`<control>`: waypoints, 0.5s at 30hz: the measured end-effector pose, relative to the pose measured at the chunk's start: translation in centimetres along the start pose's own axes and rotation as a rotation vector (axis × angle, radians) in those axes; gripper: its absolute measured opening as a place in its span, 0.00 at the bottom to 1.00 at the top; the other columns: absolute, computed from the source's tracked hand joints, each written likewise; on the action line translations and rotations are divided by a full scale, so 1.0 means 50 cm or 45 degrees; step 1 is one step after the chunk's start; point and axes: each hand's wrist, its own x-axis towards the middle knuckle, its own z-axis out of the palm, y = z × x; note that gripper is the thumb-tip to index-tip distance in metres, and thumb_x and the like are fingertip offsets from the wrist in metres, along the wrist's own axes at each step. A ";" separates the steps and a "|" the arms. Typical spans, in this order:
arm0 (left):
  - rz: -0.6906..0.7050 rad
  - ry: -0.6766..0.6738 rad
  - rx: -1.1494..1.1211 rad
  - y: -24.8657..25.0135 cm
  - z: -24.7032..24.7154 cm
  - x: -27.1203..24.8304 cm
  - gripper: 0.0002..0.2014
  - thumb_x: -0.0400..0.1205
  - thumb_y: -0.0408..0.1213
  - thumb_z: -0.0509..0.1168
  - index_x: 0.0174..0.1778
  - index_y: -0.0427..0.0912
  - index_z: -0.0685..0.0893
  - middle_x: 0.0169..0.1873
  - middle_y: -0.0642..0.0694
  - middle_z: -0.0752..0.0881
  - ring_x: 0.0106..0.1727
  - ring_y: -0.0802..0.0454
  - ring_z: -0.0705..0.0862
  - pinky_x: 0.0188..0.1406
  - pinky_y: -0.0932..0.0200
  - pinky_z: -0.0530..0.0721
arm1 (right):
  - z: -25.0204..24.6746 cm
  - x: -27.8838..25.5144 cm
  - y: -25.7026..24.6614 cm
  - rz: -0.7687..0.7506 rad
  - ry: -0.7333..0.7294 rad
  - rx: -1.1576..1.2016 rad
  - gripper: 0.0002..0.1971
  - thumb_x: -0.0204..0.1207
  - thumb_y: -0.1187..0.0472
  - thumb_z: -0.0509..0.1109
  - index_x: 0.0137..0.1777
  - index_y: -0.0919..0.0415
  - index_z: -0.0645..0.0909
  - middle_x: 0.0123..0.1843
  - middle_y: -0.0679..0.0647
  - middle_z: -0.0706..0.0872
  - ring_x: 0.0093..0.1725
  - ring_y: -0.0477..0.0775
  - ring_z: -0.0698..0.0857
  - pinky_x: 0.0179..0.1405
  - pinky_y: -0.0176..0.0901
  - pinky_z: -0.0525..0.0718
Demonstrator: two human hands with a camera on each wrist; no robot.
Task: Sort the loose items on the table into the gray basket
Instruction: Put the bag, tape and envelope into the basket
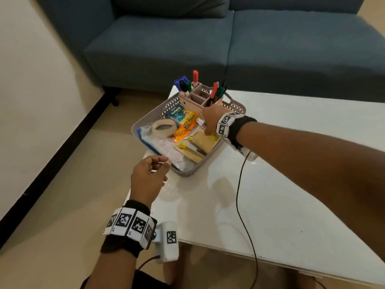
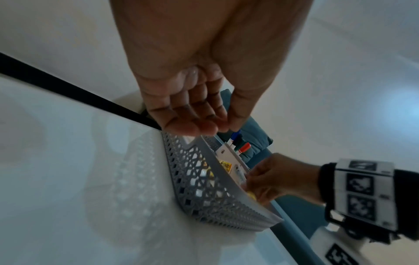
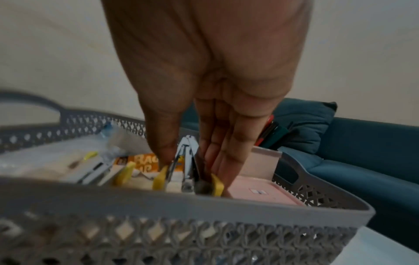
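The gray lattice basket point(image 1: 188, 174) stands at the white table's far left corner. Inside lie a tape roll point(image 1: 163, 127), a clear plastic packet point(image 1: 166, 149), an orange packet point(image 1: 183, 132), a teal card point(image 1: 176, 114) and a pink pen organizer point(image 1: 198, 99) with markers. My right hand point(image 1: 208, 130) reaches down into the basket's right side. In the right wrist view its thumb and fingers point(image 3: 226, 152) pinch a silver metal tool with yellow tips point(image 3: 187, 148). A similar tool point(image 1: 193, 148) lies beside it. My left hand point(image 1: 164, 167) hovers at the basket's near corner point(image 2: 204, 197), fingers loosely curled, holding nothing.
A blue sofa point(image 1: 208, 38) stands just behind the table. The white tabletop point(image 1: 281, 195) stretches right and toward me, crossed by a black cable point(image 1: 239, 190). Floor and a dark skirting line point(image 1: 52, 155) lie to the left.
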 end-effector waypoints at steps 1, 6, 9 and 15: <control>-0.005 -0.015 -0.001 0.002 -0.006 0.006 0.04 0.80 0.38 0.73 0.48 0.45 0.88 0.37 0.44 0.88 0.29 0.54 0.84 0.32 0.57 0.83 | 0.011 0.010 0.003 -0.009 -0.018 -0.046 0.17 0.70 0.53 0.80 0.49 0.64 0.80 0.40 0.57 0.83 0.38 0.61 0.85 0.35 0.48 0.86; -0.003 0.011 -0.010 0.008 -0.042 0.034 0.05 0.80 0.37 0.72 0.50 0.48 0.88 0.40 0.44 0.89 0.33 0.53 0.85 0.34 0.57 0.84 | 0.001 0.009 0.015 0.076 0.093 0.087 0.19 0.77 0.47 0.73 0.55 0.64 0.83 0.41 0.54 0.82 0.41 0.57 0.85 0.36 0.44 0.83; -0.045 0.016 -0.059 0.012 -0.046 0.046 0.05 0.80 0.36 0.71 0.52 0.45 0.88 0.41 0.44 0.89 0.34 0.52 0.85 0.34 0.58 0.84 | -0.020 -0.063 0.033 0.197 0.231 0.333 0.15 0.78 0.47 0.70 0.53 0.59 0.85 0.45 0.52 0.86 0.43 0.52 0.84 0.39 0.39 0.80; -0.051 -0.265 0.136 0.021 0.008 0.022 0.06 0.81 0.40 0.72 0.45 0.41 0.87 0.37 0.42 0.89 0.33 0.49 0.84 0.34 0.55 0.84 | 0.057 -0.412 0.039 0.485 0.439 0.918 0.08 0.74 0.49 0.77 0.40 0.52 0.87 0.38 0.44 0.88 0.39 0.47 0.86 0.36 0.22 0.72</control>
